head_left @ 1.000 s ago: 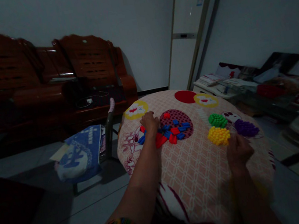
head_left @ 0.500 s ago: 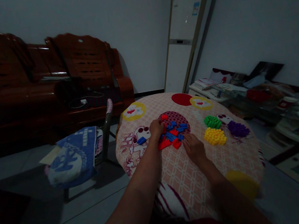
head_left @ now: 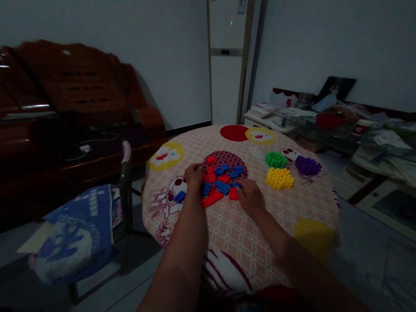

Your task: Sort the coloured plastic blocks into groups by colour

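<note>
A round table (head_left: pixel 241 228) with a patterned pink cloth stands in front of me. A loose pile of red and blue toy bricks (head_left: pixel 222 179) lies near its middle. My left hand (head_left: pixel 194 175) rests at the pile's left edge, fingers curled down onto the bricks. My right hand (head_left: pixel 250 196) lies at the pile's right front edge, fingers bent over a red brick. What either hand holds is hidden in the dim light. One blue brick (head_left: pixel 179 196) lies apart at the left. Green (head_left: pixel 275 159), yellow (head_left: pixel 280 178) and purple (head_left: pixel 307 165) brick clusters sit to the right.
A dark wooden sofa (head_left: pixel 52 121) stands at the left. In front of it is a chair (head_left: pixel 127 188) with a blue cloth (head_left: pixel 76 236) draped beside it. A tall white air conditioner (head_left: pixel 229 44) stands at the back. A low glass table (head_left: pixel 343 126) with papers is at the right.
My right hand has moved from beside the yellow cluster leftward to the red and blue pile. My left hand has stayed at the pile's left. The view has shifted.
</note>
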Demonstrator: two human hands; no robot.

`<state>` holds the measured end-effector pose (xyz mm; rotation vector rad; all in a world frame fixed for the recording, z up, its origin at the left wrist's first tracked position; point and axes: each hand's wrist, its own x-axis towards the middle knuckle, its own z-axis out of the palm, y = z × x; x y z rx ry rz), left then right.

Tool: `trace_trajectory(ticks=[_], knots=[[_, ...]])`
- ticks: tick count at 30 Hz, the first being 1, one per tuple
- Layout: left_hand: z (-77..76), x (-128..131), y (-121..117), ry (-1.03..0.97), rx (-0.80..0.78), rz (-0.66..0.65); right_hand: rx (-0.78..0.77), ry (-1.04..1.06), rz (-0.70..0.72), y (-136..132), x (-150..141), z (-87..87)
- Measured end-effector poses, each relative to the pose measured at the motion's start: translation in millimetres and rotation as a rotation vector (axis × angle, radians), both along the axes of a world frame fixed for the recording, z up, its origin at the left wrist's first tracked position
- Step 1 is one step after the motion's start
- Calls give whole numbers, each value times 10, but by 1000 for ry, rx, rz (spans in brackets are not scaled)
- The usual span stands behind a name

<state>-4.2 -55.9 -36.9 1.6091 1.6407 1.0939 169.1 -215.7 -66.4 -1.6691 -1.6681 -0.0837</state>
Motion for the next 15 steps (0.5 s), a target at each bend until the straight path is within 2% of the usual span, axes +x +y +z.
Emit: trace_trajectory(ticks=[2,4,10,13,15], knots=[[15,6,-23,16,-21,-7,-8,54,-79,-1,66,-6],[28,15,-41,40,-31,-19,-29,61,-101,16,98,-20],[35,26,-49,43,-40,-35,-120,-69,45,78,42,-45],[11,23,-27,24,-24,-59,-125,-45,100,54,25,-11],[-7,20,-12,15,-8,-73,-120,-2,84,13,25,21]])
